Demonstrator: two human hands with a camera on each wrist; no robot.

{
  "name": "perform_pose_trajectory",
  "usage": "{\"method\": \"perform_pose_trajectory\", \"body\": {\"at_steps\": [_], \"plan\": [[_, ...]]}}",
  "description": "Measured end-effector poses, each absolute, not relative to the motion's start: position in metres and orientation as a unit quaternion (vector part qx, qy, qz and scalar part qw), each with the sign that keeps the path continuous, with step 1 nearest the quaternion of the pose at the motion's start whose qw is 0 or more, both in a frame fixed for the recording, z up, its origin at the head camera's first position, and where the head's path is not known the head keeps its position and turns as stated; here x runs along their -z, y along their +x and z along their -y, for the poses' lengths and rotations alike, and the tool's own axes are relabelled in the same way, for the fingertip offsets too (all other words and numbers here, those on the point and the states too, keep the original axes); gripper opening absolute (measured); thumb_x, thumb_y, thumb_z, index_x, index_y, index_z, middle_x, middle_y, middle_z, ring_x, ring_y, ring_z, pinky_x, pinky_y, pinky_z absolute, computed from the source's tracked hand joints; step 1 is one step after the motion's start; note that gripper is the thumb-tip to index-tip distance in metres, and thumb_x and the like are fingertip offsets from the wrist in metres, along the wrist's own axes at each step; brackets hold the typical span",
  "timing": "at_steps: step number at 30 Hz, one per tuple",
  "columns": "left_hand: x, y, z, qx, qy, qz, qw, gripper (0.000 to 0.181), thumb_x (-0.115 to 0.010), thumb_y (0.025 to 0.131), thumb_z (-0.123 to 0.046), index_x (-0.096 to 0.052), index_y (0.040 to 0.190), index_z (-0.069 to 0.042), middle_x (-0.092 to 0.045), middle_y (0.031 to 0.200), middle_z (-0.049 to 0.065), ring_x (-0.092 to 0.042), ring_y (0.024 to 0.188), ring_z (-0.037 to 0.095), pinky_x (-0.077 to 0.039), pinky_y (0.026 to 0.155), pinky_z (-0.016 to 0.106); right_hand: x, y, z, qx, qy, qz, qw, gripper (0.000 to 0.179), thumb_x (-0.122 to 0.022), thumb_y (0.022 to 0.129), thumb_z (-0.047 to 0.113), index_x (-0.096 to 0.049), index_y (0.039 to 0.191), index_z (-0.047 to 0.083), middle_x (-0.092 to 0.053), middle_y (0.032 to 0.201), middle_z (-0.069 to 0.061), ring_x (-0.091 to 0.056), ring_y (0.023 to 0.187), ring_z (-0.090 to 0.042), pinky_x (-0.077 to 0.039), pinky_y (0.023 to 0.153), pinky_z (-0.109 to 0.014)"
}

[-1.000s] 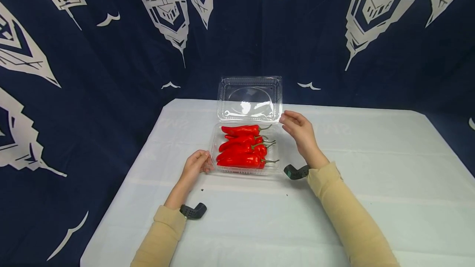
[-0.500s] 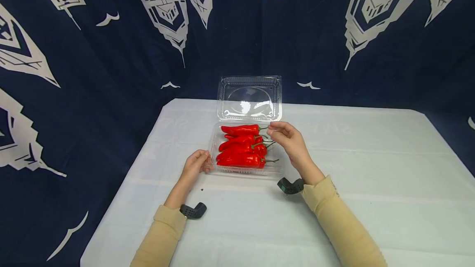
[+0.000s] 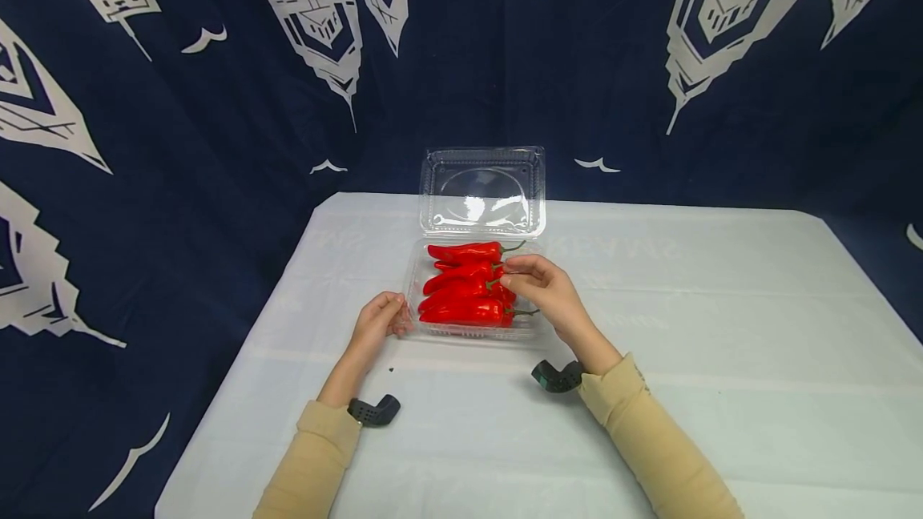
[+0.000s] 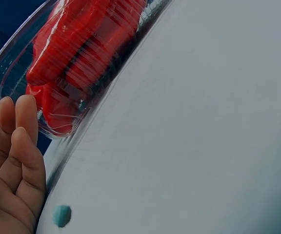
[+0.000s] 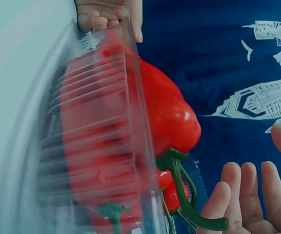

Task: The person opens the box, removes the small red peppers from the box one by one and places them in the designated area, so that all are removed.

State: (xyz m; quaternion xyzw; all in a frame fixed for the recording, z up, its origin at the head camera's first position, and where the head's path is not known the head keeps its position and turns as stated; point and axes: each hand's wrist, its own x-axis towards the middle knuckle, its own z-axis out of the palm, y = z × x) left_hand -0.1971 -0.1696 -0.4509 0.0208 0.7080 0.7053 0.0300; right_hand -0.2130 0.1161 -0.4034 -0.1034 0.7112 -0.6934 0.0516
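An open clear plastic clamshell box stands on the table, its lid tipped back. Several red chili peppers lie inside, green stems pointing right. At the box's left end, my left hand holds the rim, thumb above and fingers against the outer wall. These fingers are lightly bent. My right hand reaches over the right side, fingertips right at the stems of the middle peppers. Thumb and fingers stand apart in the right wrist view, and the fingertips hide some stems in the head view.
A white cloth covers the table, with a tiny dark speck in front of the box. A dark blue curtain with white prints hangs right behind the table. Each wrist wears a black camera.
My right hand has moved left and toward me, from beside the lid's right corner to over the middle peppers' stems. The left hand, box and peppers have not moved.
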Motion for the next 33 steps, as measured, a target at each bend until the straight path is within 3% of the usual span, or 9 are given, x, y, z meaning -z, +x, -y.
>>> {"method": "perform_pose_trajectory", "body": {"at_steps": [17, 33], "plan": [[0.475, -0.210, 0.173, -0.711, 0.024, -0.703, 0.013, 0.020, -0.049, 0.099, -0.016, -0.053, 0.088, 0.000, -0.056, 0.072, 0.004, -0.060, 0.062, 0.013, -0.047, 0.055, 0.022, 0.410, -0.209, -0.112, 0.677, -0.125, -0.721, 0.074, 0.038, -0.067, 0.086, 0.008, -0.053, 0.119, -0.005, -0.057, 0.118, -0.021, -0.060, 0.101, -0.023, -0.050, 0.082, -0.025], [0.451, -0.197, 0.169, -0.707, 0.025, -0.706, 0.030, 0.018, -0.045, 0.099, -0.009, -0.051, 0.090, 0.004, -0.056, 0.073, 0.005, -0.059, 0.063, 0.012, -0.047, 0.057, 0.022, 0.418, -0.210, -0.112, 0.630, -0.166, -0.752, 0.100, 0.037, -0.069, 0.083, 0.010, -0.057, 0.116, -0.003, -0.058, 0.117, -0.020, -0.059, 0.105, -0.032, -0.051, 0.082, -0.030]]}}
